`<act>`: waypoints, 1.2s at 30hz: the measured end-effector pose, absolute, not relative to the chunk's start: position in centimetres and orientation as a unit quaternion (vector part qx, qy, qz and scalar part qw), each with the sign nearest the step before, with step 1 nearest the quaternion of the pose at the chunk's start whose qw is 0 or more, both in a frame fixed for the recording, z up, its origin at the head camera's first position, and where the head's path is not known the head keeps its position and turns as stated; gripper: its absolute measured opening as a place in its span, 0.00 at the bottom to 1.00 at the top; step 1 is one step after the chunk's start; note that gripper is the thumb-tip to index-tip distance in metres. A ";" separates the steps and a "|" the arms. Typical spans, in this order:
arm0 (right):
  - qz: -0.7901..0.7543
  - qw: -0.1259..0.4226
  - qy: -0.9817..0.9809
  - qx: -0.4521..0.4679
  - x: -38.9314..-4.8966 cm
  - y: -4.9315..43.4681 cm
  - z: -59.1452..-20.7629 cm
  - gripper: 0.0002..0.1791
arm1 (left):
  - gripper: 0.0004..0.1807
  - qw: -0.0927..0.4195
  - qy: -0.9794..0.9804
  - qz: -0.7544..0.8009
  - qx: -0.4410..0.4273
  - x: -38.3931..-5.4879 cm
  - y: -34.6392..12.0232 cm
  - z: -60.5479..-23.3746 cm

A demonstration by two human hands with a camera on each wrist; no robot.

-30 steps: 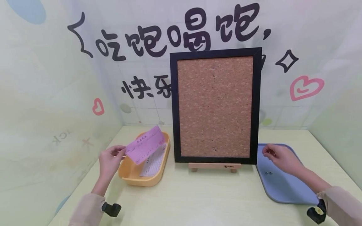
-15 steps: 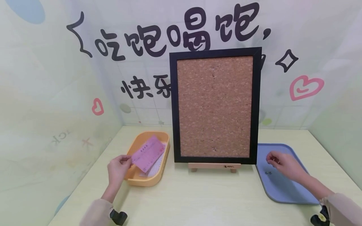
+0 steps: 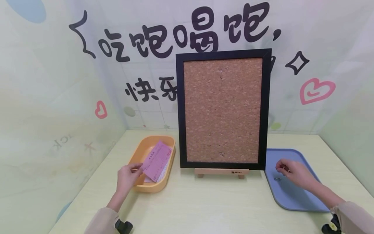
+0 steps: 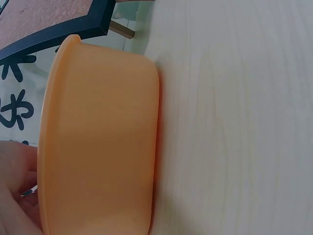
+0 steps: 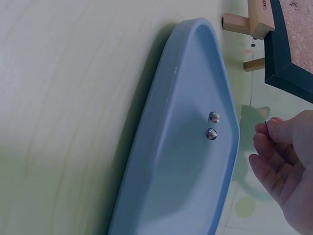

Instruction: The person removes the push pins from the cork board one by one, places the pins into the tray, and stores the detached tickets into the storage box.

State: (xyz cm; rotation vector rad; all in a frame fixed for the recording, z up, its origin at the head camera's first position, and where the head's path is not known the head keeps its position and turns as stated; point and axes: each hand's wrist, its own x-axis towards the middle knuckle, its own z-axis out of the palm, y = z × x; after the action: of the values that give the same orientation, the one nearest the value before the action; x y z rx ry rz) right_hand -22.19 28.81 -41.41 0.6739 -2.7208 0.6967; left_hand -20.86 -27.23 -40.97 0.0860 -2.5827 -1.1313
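In the head view my left hand [image 3: 127, 178] reaches over the near left rim of an orange bin [image 3: 140, 188]. Its thumb and finger pinch the left corner of a pink printed slip [image 3: 157, 161], which lies slanted over a white printed slip [image 3: 149, 179] inside. The bin's side hides most of this hand in the left wrist view. My right hand [image 3: 296, 174] hovers above a blue tray [image 3: 292, 198], fingers curled. Between its thumb and forefinger, a small silver pushpin [image 5: 267, 121] shows in the right wrist view. Two silver pushpins [image 5: 212, 126] lie on the tray.
A black-framed corkboard [image 3: 222, 110] stands upright between bin and tray on a small wooden easel [image 3: 222, 171]. Behind it hangs a backdrop [image 3: 146, 117] with dark lettering. Pale tabletop [image 3: 204, 208] extends in front.
My left hand has moved right and down, lowering the pink slip from above the bin onto the white one and turning it. My right hand has shifted slightly right and down over the tray.
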 end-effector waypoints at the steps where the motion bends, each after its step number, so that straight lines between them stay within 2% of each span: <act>1: 0.239 0.125 -0.934 0.232 -22.2 28.8 -41.4 0.07 | 0.12 0.155 -0.909 -0.386 0.022 -20.8 -27.3 -41.0; 8: 0.236 0.112 -0.936 0.234 -22.2 29.0 -41.7 0.08 | 0.14 0.113 -0.932 -0.343 -0.013 -20.9 -27.4 -41.2; 14: 0.242 0.095 -0.937 0.232 -22.2 29.2 -42.3 0.08 | 0.15 0.110 -0.937 -0.330 -0.026 -21.0 -27.5 -41.5; 22: 0.247 0.101 -0.934 0.238 -22.2 30.0 -42.7 0.10 | 0.16 0.089 -0.939 -0.328 -0.042 -21.2 -27.7 -41.5; 30: 0.237 0.057 -0.937 0.249 -22.6 30.4 -43.0 0.08 | 0.15 0.073 -0.941 -0.327 -0.037 -21.3 -27.7 -41.3; 36: 0.226 0.052 -0.938 0.258 -22.6 30.7 -43.5 0.07 | 0.13 0.073 -0.942 -0.326 -0.040 -21.5 -27.6 -41.4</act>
State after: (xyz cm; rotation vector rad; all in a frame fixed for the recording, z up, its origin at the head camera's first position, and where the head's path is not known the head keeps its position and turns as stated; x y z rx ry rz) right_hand -22.64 30.70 -43.50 0.7851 -2.8536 0.6875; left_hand -21.49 -27.65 -41.45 -0.1198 -2.8292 -0.9795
